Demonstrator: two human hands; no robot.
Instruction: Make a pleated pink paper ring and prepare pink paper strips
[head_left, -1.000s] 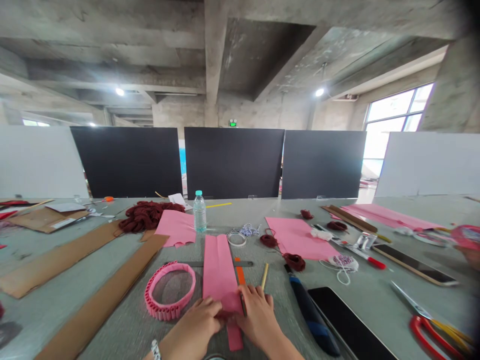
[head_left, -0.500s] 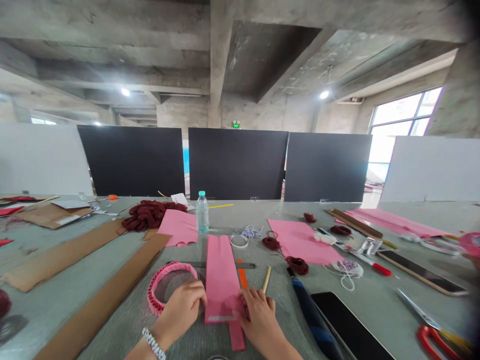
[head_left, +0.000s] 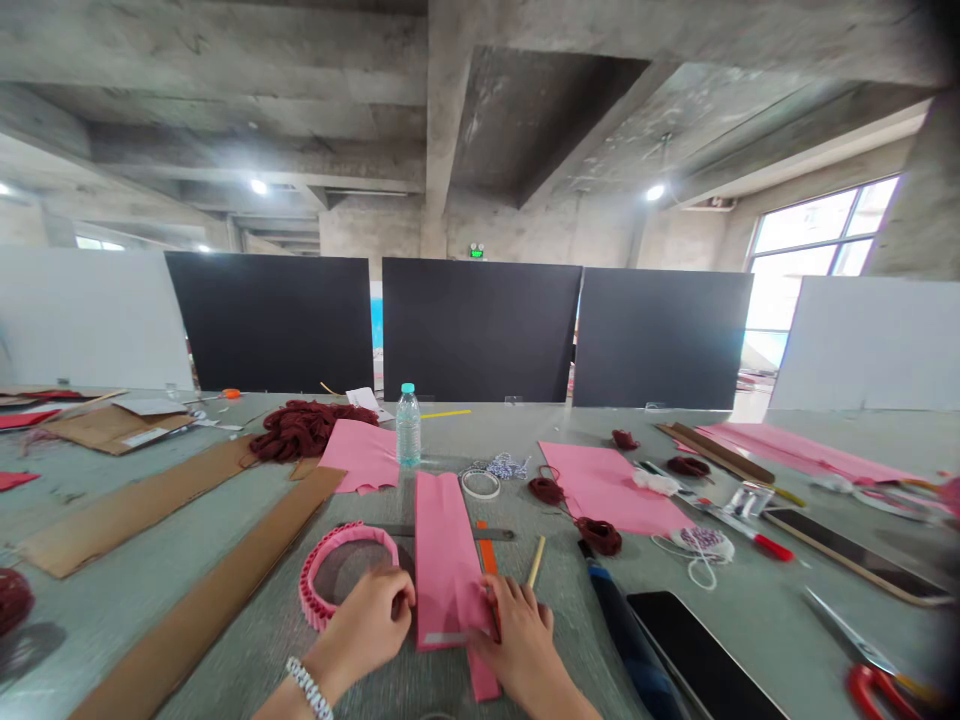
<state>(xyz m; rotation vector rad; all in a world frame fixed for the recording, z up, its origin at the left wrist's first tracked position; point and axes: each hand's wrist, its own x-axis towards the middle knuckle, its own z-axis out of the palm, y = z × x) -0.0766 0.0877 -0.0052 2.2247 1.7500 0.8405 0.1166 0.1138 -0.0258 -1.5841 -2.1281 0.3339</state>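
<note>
Through my head view, the folded pink strip (head_left: 442, 545) lies lengthwise away from me on the surface (head_left: 262, 610). My right hand (head_left: 517, 632) is nearer, seemingly pinching its right edge; my left hand (head_left: 371, 612) curls beside the left edge, fingertip contact unclear.

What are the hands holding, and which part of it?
The right hand has the wide pink strip by its lower right edge; whether the left hand grips anything can't be seen.

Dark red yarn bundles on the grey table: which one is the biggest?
The loose, tangled dark red yarn pile just left of the clear bottle with a teal cap; every other bundle shows as a much smaller clump.
</note>
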